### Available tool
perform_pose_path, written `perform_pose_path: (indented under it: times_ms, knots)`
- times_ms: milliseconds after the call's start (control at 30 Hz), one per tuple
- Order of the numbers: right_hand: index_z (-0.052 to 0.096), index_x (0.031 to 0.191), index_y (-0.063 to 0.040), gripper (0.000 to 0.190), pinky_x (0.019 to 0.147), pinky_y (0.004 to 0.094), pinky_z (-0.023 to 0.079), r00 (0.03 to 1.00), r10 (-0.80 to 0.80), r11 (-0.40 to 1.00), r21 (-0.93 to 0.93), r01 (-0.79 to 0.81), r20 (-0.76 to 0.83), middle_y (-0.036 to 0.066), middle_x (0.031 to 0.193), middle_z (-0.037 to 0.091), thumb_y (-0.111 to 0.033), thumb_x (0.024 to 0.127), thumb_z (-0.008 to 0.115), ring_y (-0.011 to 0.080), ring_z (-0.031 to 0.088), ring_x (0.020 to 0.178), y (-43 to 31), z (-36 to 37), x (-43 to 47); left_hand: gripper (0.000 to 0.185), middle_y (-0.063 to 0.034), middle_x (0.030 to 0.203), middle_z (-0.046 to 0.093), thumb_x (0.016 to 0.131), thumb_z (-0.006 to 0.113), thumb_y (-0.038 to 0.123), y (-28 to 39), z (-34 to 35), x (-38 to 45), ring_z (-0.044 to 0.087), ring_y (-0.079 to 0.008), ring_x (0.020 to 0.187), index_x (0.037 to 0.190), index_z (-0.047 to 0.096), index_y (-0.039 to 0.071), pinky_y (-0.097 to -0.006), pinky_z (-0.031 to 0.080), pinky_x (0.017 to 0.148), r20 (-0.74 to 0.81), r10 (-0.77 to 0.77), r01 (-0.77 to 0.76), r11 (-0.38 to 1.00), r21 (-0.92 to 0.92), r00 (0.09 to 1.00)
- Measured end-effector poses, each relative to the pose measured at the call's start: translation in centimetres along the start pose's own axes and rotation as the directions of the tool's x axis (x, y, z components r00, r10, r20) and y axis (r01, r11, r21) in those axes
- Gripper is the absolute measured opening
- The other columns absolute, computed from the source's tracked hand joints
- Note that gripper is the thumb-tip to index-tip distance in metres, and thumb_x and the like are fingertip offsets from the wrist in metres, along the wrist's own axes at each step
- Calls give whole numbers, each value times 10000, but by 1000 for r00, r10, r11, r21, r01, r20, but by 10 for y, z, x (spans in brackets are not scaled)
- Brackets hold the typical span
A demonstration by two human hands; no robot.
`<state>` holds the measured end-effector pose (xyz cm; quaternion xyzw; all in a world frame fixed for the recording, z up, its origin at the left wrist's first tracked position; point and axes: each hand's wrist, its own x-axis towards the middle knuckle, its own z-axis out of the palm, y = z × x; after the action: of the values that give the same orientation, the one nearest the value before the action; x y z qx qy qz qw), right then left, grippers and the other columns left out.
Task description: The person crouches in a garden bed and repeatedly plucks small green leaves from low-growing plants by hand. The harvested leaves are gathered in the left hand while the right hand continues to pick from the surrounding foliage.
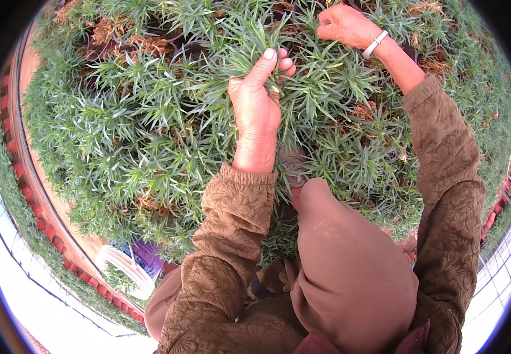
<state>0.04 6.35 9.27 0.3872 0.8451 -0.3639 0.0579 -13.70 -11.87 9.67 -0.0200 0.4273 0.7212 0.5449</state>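
Observation:
A bunch of narrow-leaved green cuttings (255, 51) sits in my left hand (255, 99), the thumb pressed over the stems and the fingers curled behind. Up and to the right, my right hand (348, 26) reaches in among the leafy green plants (322, 79). Its fingers are curled in, and a white band (375, 44) circles the wrist. Whether a stem is pinched between those fingertips cannot be seen. Dense plants with slim pointed leaves spread below and around both hands, with dark pots partly visible between them.
My bent knee (353, 248) juts up near the plants. At lower left stands a white ribbed container (127, 270) with green cuttings, beside a purple-and-blue item (147, 254). Dry brown plant matter (149, 44) lies among the leaves. Red blocks (27, 192) line the left edge.

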Motion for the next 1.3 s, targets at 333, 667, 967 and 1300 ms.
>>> perform_pose_path:
  times_ms: [333, 667, 967, 1300]
  knots:
    - [475, 594, -131, 243, 375, 210, 219, 972, 226, 835, 503, -224, 58, -96, 536, 372, -215, 784, 601, 26, 278, 417, 38, 9, 3, 187, -128, 893, 649, 850, 619, 59, 0, 2, 0, 641, -205, 739, 1018, 585, -17, -368, 566, 693, 2, -12, 12, 1000, 16, 1000]
    - [511, 621, -112, 189, 397, 213, 251, 992, 127, 887, 447, -116, 6, -92, 559, 396, -213, 746, 611, 23, 312, 450, 34, 10, 1, 173, -119, 884, 649, 853, 616, 61, 0, 2, 0, 638, -193, 730, 1008, 589, -12, -361, 561, 680, 0, -1, 1, 1000, 12, 1000]
    - [508, 642, -110, 192, 343, 182, 221, 986, 148, 703, 709, -50, -77, -80, 554, 408, -183, 797, 594, 9, 325, 394, 49, 16, 0, 159, -120, 879, 651, 852, 619, 61, 0, 3, 0, 638, -192, 726, 987, 598, -20, -360, 561, 680, -5, -6, 6, 1000, 14, 1000]
    - [516, 684, -116, 224, 390, 167, 243, 961, 47, 783, 607, 134, -274, -89, 563, 415, -246, 833, 620, -2, 341, 419, -7, -21, -29, 185, -121, 896, 654, 856, 618, 71, 1, 7, 0, 649, -205, 756, 1018, 588, -14, -356, 562, 696, 7, -19, 19, 999, 35, 1000]
